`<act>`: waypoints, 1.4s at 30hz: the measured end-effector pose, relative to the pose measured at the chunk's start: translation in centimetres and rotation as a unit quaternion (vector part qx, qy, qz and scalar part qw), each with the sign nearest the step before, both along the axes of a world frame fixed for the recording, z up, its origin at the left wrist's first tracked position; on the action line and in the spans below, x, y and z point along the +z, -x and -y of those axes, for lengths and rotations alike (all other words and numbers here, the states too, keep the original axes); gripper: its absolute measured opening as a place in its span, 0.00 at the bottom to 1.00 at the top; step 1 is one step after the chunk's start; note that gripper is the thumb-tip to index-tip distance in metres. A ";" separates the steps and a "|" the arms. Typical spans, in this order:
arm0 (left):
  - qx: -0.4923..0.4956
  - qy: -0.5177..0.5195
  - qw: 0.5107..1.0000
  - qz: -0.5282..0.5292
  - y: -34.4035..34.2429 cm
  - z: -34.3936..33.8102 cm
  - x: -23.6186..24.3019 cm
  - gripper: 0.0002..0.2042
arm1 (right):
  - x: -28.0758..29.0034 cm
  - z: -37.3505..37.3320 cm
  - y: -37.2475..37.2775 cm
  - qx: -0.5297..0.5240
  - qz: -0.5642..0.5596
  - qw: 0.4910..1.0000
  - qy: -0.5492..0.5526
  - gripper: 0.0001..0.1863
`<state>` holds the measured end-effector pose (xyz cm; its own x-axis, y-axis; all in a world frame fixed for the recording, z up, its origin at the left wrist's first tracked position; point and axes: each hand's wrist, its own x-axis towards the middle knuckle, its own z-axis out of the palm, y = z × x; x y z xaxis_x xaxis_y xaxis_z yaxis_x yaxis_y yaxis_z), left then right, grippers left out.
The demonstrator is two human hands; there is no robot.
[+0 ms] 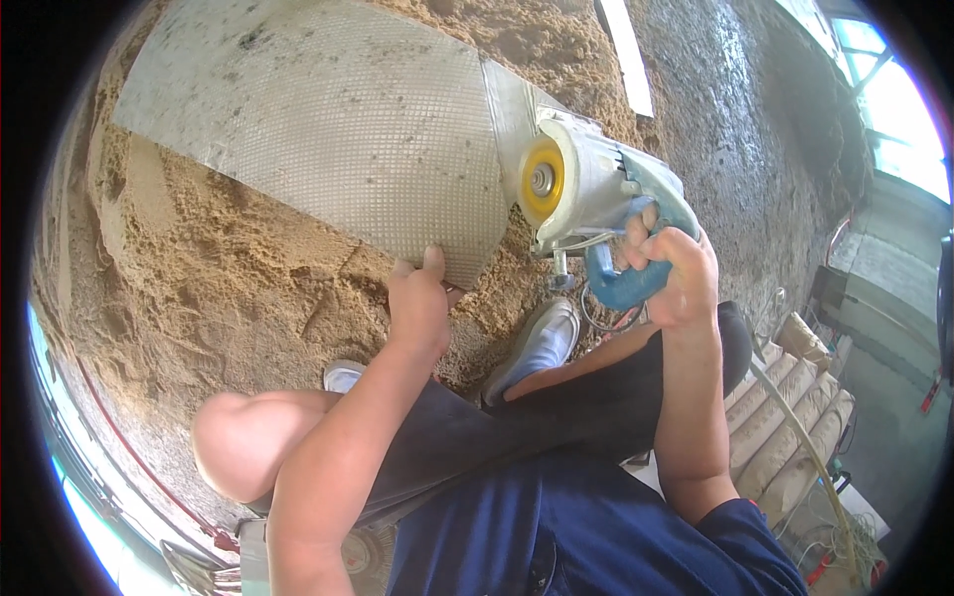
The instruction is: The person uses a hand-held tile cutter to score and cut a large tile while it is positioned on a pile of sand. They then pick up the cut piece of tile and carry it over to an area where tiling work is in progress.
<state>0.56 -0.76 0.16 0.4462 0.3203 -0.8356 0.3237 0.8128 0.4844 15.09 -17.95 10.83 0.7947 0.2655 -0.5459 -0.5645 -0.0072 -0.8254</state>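
A large pale grid-patterned tile (309, 131) lies on a mound of sand. My left hand (415, 309) grips its near lower corner. My right hand (668, 270) is wrapped round the blue handle of a silver handheld circular cutter (581, 177) with a yellow disc (543, 179), held beside the tile's right end. A narrow smoother strip (502, 119) runs along that end of the tile, partly hidden by the cutter. A cable loops below the tool, above my shoe (537, 348).
Sand (209, 248) surrounds my feet. A white strip (623, 50) lies at the top, by rough dark grey ground (745, 129). Several stacked sacks (800, 417) and a pale pole (810, 447) are at the lower right. A red hose (134, 447) runs along the left.
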 end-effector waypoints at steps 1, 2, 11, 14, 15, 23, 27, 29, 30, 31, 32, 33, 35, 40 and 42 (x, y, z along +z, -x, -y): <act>-0.004 -0.005 1.000 -0.001 0.0 0.0 0.0 0.18 | 0.1 0.0 0.0 0.002 -0.001 1.000 -0.003 0.06; -0.004 -0.005 1.000 -0.001 -0.1 0.1 0.0 0.18 | 0.1 -0.1 0.0 0.002 -0.001 1.000 -0.003 0.06; -0.005 -0.004 1.000 0.005 0.2 0.1 -0.4 0.19 | -0.4 -0.1 0.1 0.022 0.002 1.000 -0.005 0.06; -0.004 0.009 1.000 0.005 0.1 0.0 -0.2 0.19 | -0.3 0.0 0.2 0.013 0.014 1.000 0.014 0.06; -0.003 0.010 1.000 0.004 0.0 0.0 -0.2 0.19 | -0.3 0.1 0.1 0.010 0.014 1.000 0.014 0.06; -0.006 -0.004 1.000 0.002 0.0 0.0 -0.2 0.18 | 0.0 0.1 0.1 0.009 0.023 1.000 0.013 0.06; -0.005 -0.001 1.000 0.004 0.1 0.1 -0.5 0.17 | 0.2 0.0 0.3 0.018 0.017 1.000 0.012 0.06; -0.003 -0.002 1.000 0.004 0.1 0.2 -0.4 0.17 | 0.0 0.0 0.3 0.026 0.016 0.999 0.010 0.06; 0.001 -0.003 1.000 0.004 0.1 0.2 -0.4 0.17 | -0.1 -0.1 0.3 0.033 0.017 0.999 0.002 0.06; 0.006 -0.003 1.000 0.004 0.1 0.2 -0.4 0.17 | -0.2 0.0 0.3 0.039 0.018 0.999 -0.006 0.06; 0.006 -0.003 1.000 0.004 0.1 0.1 -0.4 0.17 | -0.1 0.0 0.3 0.040 0.018 0.999 -0.006 0.06; 0.004 -0.002 1.000 0.006 0.1 0.1 -0.5 0.17 | -0.1 0.0 0.3 0.031 0.017 0.999 0.000 0.06; 0.002 -0.001 1.000 0.007 0.1 0.0 -0.4 0.18 | 0.0 0.1 0.2 0.023 0.015 1.000 0.007 0.06; -0.003 0.006 1.000 0.015 0.2 -0.1 -0.4 0.18 | -0.1 0.3 0.1 0.012 0.025 1.000 0.010 0.07; 0.001 0.006 1.000 0.014 0.1 -0.1 -0.3 0.18 | 0.0 0.3 0.1 0.008 0.022 1.000 0.009 0.08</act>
<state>0.48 -0.71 -0.15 0.4687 0.3117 -0.8266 0.3077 0.8195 0.4835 14.99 -18.30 10.84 0.8135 0.2686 -0.5158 -0.5278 -0.0314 -0.8488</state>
